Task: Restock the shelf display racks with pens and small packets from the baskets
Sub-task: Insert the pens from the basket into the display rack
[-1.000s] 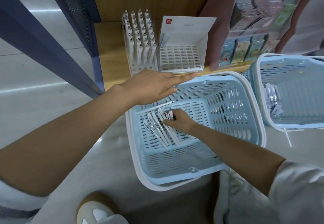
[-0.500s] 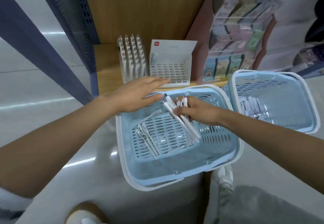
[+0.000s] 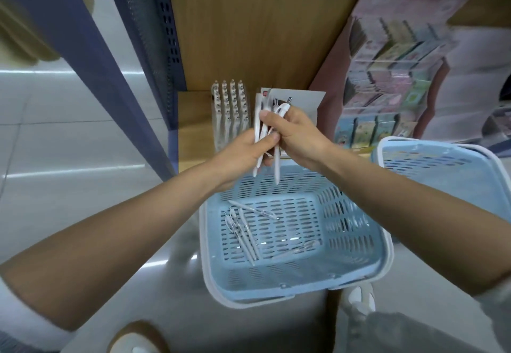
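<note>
Together, left hand (image 3: 243, 151) and right hand (image 3: 297, 134) clutch slim white pens (image 3: 265, 131) above slotted basket (image 3: 356, 239).

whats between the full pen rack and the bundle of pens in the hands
Nothing: in the head view the pen rack sits just left of the held pens, with only bare wooden shelf showing.

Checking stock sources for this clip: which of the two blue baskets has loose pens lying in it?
The near basket below the hands; white pens lie on its floor. The far basket's contents are not visible.
</note>
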Demonstrator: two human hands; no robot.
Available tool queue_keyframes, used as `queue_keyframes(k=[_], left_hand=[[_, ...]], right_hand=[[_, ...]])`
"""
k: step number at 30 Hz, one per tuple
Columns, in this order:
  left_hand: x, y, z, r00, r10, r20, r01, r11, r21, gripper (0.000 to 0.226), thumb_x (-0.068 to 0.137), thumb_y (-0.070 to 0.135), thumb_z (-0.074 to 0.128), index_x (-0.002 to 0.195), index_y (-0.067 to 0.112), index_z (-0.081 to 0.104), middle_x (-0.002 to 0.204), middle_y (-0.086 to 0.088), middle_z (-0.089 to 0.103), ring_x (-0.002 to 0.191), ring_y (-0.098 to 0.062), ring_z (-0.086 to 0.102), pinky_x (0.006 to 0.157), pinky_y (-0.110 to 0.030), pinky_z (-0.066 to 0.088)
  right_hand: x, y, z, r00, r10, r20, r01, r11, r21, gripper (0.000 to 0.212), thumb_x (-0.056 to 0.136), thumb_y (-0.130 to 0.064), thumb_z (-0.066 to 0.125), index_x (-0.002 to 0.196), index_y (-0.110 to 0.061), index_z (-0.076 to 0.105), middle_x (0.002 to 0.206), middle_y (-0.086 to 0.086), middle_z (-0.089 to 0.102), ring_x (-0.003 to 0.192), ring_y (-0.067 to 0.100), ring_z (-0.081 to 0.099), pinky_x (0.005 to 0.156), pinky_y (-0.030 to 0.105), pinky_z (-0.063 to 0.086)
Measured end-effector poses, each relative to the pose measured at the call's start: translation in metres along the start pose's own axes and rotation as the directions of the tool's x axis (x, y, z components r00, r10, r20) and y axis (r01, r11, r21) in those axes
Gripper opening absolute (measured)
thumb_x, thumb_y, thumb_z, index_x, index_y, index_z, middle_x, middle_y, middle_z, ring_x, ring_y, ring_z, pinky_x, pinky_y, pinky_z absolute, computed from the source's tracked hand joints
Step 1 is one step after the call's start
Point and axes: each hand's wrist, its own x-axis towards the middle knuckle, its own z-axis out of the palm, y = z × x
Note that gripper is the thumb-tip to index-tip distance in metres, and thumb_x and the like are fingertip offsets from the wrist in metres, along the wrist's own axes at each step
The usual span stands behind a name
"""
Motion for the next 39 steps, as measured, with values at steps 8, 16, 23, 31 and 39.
queue_keyframes(k=[8,16,23,31,39], left_hand=[[-0.002,-0.001,-0.019,0.989,-0.045,-0.14,0.034,0.996,-0.08,0.025,0.103,0.024,0.044,0.093,0.009,0.06,0.077,-0.01,0.059,0.054,-0.008,0.046,0.064,-0.024,0.043],[-0.007,-0.006,-0.032,0.951,-0.057,-0.305,0.013,0.989,-0.145,0.019,0.102,0.025,0.046,0.098,0.012,0.059,0.079,-0.004,0.068,0.056,-0.004,0.058,0.056,-0.015,0.046],[-0.005,-0.006,-0.038,0.924,-0.121,-0.362,0.062,0.984,-0.169,0.026,0.098,0.036,0.053,0.106,0.013,0.062,0.083,0.0,0.067,0.075,-0.016,0.063,0.08,-0.035,0.049],[-0.006,-0.004,-0.04,0.907,-0.068,-0.415,0.043,0.997,-0.069,0.032,0.1,0.033,0.051,0.114,0.006,0.058,0.082,-0.001,0.064,0.053,-0.01,0.058,0.06,-0.023,0.049],[-0.004,-0.012,-0.057,0.869,-0.094,-0.485,0.058,0.994,-0.088,0.018,0.101,0.028,0.049,0.101,0.012,0.058,0.069,-0.001,0.054,0.046,-0.01,0.044,0.049,-0.016,0.041]], right_hand=[[0.011,0.009,0.011,0.998,0.021,-0.054,-0.011,0.982,0.187,0.015,0.094,-0.009,0.047,0.095,0.004,0.055,0.086,0.021,0.057,0.076,0.025,0.059,0.071,0.036,0.052],[0.024,0.0,0.008,0.981,0.02,-0.195,0.018,0.982,0.189,0.012,0.089,0.005,0.056,0.094,-0.001,0.065,0.089,0.01,0.067,0.081,0.018,0.066,0.082,0.029,0.055],[0.034,-0.01,0.019,0.976,0.061,-0.207,0.006,0.951,0.31,0.015,0.089,0.008,0.053,0.094,-0.003,0.061,0.088,0.013,0.068,0.079,0.022,0.067,0.078,0.033,0.058],[0.041,-0.012,0.024,0.957,0.111,-0.268,-0.046,0.97,0.24,0.011,0.084,-0.002,0.068,0.078,-0.01,0.062,0.075,0.004,0.065,0.062,0.01,0.062,0.061,0.021,0.053],[0.068,-0.026,-0.019,0.929,-0.088,-0.36,0.095,0.995,0.002,0.015,0.082,0.007,0.063,0.073,-0.004,0.065,0.068,0.004,0.067,0.074,0.022,0.065,0.081,0.036,0.055]])
